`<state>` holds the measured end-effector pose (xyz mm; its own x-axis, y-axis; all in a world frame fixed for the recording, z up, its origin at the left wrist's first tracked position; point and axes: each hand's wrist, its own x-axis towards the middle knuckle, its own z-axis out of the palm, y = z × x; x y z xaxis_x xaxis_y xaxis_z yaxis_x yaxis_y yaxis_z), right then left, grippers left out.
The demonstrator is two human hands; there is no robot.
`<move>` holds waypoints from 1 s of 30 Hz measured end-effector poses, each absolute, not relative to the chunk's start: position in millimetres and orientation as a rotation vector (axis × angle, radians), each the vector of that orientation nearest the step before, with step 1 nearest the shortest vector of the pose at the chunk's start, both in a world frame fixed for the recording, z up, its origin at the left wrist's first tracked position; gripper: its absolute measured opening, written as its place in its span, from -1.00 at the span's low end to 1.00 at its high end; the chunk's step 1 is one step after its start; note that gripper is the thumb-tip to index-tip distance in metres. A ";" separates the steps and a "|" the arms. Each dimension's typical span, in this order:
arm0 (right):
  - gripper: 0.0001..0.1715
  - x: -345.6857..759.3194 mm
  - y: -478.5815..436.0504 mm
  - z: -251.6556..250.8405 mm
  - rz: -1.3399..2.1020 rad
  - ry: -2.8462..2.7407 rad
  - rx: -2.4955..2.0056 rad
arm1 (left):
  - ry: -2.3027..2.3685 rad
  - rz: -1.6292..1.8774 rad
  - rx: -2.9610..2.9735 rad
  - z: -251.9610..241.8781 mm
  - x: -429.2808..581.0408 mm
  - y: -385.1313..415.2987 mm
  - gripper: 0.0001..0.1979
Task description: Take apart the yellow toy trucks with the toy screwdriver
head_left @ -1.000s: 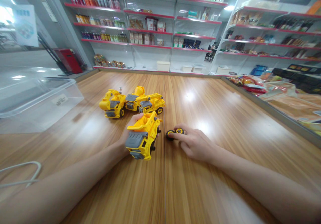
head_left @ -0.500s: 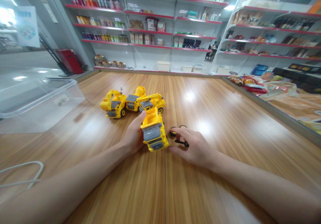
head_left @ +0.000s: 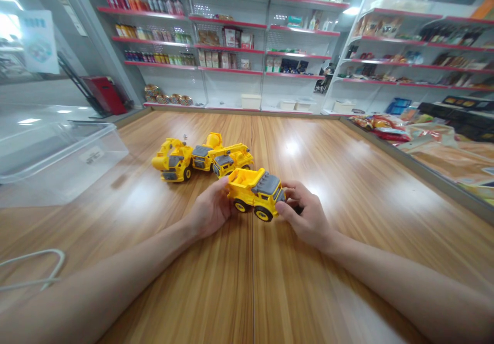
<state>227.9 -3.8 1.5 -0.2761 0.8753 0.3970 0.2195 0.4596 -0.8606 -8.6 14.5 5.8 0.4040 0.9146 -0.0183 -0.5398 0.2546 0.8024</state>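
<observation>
A yellow toy dump truck (head_left: pixel 252 189) with a grey cab top is held between my hands, side-on, its front to the right and two black wheels with yellow hubs showing. My left hand (head_left: pixel 214 205) is closed round the truck's rear end. At the front, my right hand (head_left: pixel 309 213) grips the cab with the thumb low on the bumper and the fingers behind. Something dark shows inside the curl of the right hand, too hidden to name. Just beyond stand a toy crane truck (head_left: pixel 231 160), a toy mixer truck (head_left: pixel 206 151) and a toy excavator truck (head_left: pixel 173 161).
A clear plastic bin (head_left: pixel 62 159) stands at the left of the wooden table (head_left: pixel 185 287). A white cable (head_left: pixel 57 267) lies near the left edge. Packaged goods (head_left: pixel 428 138) lie beyond the right edge, and stocked shelves (head_left: pixel 227 48) rise behind.
The dump truck has turned from facing me to facing right. My right hand has come onto its front end. The loose wheels and black part by that hand are now mostly hidden.
</observation>
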 end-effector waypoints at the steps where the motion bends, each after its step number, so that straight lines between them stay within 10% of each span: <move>1: -0.59 228.6 -2.8 0.8 0.892 -1.736 -0.937 | 0.528 1.013 0.789 5.8 -10.3 15.8 -0.53; 30: -0.54 194.9 -14.0 10.3 1.283 -1.406 -0.979 | 0.344 0.509 0.885 14.0 -20.7 5.9 -0.44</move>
<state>194.9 -14.0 10.3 -0.2175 0.9672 0.1313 -0.0421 0.1251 -0.9913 -20.7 5.9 14.0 0.8290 0.5540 -0.0769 -0.2780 0.5274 0.8029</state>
